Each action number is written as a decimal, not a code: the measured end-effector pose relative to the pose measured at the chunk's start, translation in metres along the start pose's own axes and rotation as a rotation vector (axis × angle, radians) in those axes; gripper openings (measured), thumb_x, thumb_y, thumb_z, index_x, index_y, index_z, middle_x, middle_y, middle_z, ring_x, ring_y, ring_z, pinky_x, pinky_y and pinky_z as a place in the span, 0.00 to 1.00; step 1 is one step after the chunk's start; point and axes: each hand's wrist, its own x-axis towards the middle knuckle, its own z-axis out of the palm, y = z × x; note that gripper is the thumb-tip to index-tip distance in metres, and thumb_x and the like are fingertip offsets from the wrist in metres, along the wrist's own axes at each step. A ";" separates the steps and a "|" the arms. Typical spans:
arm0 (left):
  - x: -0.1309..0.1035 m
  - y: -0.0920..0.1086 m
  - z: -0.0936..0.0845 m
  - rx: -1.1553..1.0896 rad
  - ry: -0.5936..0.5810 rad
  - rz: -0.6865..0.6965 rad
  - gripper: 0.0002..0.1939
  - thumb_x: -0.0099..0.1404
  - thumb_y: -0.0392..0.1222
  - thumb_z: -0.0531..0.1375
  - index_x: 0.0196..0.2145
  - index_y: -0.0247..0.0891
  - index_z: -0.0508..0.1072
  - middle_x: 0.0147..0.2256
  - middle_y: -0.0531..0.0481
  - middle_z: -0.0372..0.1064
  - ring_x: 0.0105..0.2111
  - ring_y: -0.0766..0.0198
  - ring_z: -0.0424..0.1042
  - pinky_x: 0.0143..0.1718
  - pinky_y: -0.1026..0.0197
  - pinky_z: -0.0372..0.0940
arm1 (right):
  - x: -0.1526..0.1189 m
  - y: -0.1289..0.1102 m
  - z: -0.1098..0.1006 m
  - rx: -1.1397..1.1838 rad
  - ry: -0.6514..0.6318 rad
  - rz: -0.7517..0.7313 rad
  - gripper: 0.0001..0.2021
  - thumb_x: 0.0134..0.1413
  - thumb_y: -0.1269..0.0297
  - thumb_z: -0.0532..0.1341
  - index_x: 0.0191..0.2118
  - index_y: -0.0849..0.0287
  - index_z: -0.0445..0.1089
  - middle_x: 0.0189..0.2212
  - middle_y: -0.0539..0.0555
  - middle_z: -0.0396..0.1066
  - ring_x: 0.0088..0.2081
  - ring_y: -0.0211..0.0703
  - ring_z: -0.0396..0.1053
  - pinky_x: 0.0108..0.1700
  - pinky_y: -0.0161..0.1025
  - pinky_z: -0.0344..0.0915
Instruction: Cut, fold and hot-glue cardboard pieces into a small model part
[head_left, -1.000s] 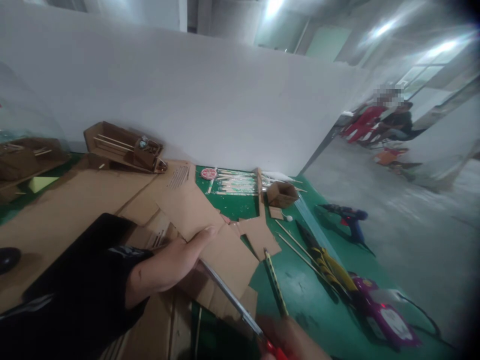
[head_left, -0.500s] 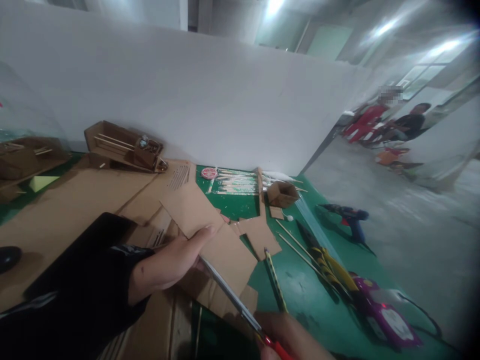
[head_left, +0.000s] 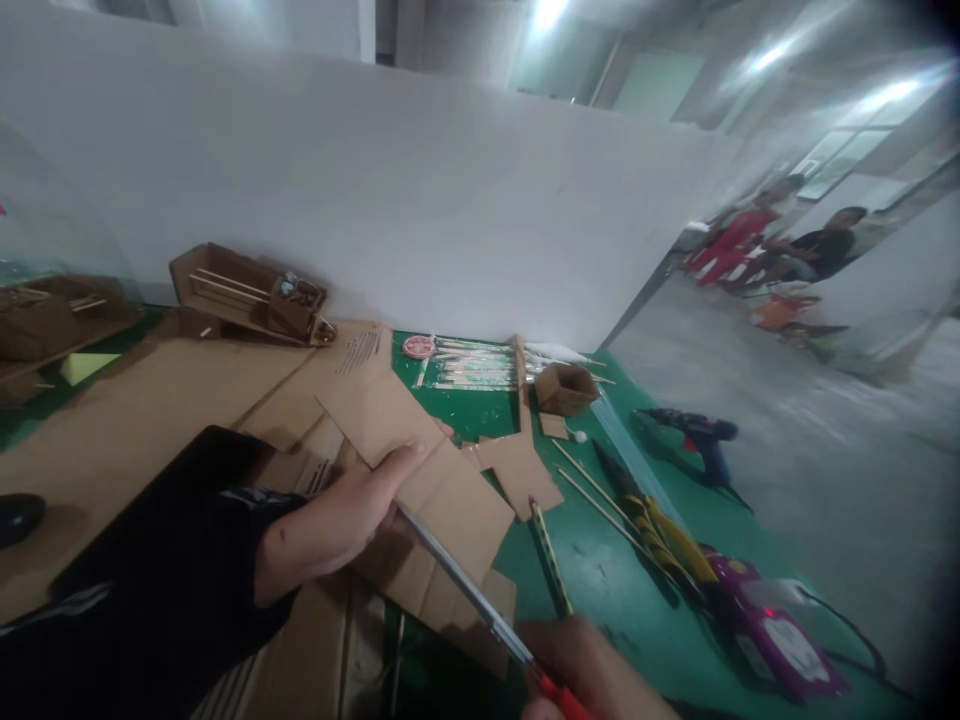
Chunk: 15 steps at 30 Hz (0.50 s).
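Observation:
My left hand (head_left: 341,515), in a black sleeve, grips a brown cardboard piece (head_left: 439,500) by its near edge, thumb on top. My right hand (head_left: 592,670), at the bottom edge, is shut on red-handled scissors (head_left: 469,590). The long blades run up and left into the cardboard, close to my left thumb. Whether the blades are apart is hard to tell. A yellow-and-black pencil (head_left: 550,555) lies on the green mat (head_left: 600,575) just right of the scissors.
Large cardboard sheets (head_left: 150,400) cover the left. A small cardboard box (head_left: 564,388), wooden sticks (head_left: 469,365), a blue glue gun (head_left: 697,435), a yellow-handled tool (head_left: 660,530) and a purple device (head_left: 765,625) lie to the right. People sit far right at the back (head_left: 772,250).
My right hand has come up further into view with the scissors. The cardboard piece has shifted slightly up and left in my left hand.

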 end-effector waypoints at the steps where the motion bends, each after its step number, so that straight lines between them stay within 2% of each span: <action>1: 0.001 0.001 0.000 0.003 0.018 0.005 0.22 0.67 0.51 0.58 0.57 0.46 0.70 0.52 0.49 0.74 0.48 0.56 0.74 0.36 0.64 0.71 | -0.002 0.001 -0.004 -0.003 -0.010 -0.009 0.39 0.49 0.25 0.47 0.27 0.62 0.70 0.20 0.51 0.65 0.21 0.35 0.56 0.21 0.31 0.53; 6: 0.006 0.007 -0.005 0.022 0.070 0.005 0.20 0.66 0.51 0.58 0.55 0.47 0.71 0.54 0.49 0.72 0.49 0.53 0.73 0.32 0.63 0.72 | -0.012 0.012 -0.025 -0.063 0.065 0.013 0.32 0.49 0.31 0.55 0.29 0.62 0.70 0.22 0.50 0.66 0.23 0.36 0.59 0.23 0.31 0.55; 8: 0.007 0.009 -0.006 0.034 0.060 0.003 0.21 0.66 0.52 0.58 0.55 0.47 0.71 0.55 0.48 0.71 0.51 0.51 0.73 0.33 0.60 0.73 | -0.011 0.019 -0.034 -0.133 0.157 0.103 0.29 0.51 0.33 0.56 0.28 0.60 0.69 0.21 0.50 0.67 0.23 0.38 0.61 0.23 0.32 0.56; 10: 0.009 0.009 -0.007 0.064 0.033 0.027 0.23 0.66 0.54 0.57 0.56 0.45 0.70 0.57 0.47 0.69 0.53 0.49 0.71 0.38 0.56 0.73 | -0.004 0.026 -0.042 -0.232 0.304 0.222 0.26 0.54 0.37 0.56 0.27 0.58 0.68 0.21 0.51 0.69 0.23 0.41 0.63 0.25 0.34 0.59; 13: 0.013 0.006 -0.011 0.284 0.050 0.095 0.23 0.67 0.54 0.55 0.54 0.40 0.71 0.54 0.43 0.72 0.52 0.51 0.72 0.44 0.56 0.71 | 0.016 0.037 -0.050 -0.359 0.479 0.361 0.22 0.57 0.41 0.54 0.26 0.55 0.69 0.22 0.54 0.73 0.24 0.45 0.68 0.27 0.37 0.61; 15: 0.021 0.003 -0.017 0.458 0.075 0.099 0.23 0.66 0.55 0.55 0.51 0.36 0.72 0.46 0.40 0.76 0.45 0.51 0.76 0.40 0.55 0.72 | 0.030 0.045 -0.052 -0.424 0.507 0.432 0.20 0.59 0.45 0.53 0.27 0.55 0.69 0.25 0.56 0.75 0.26 0.47 0.70 0.27 0.38 0.61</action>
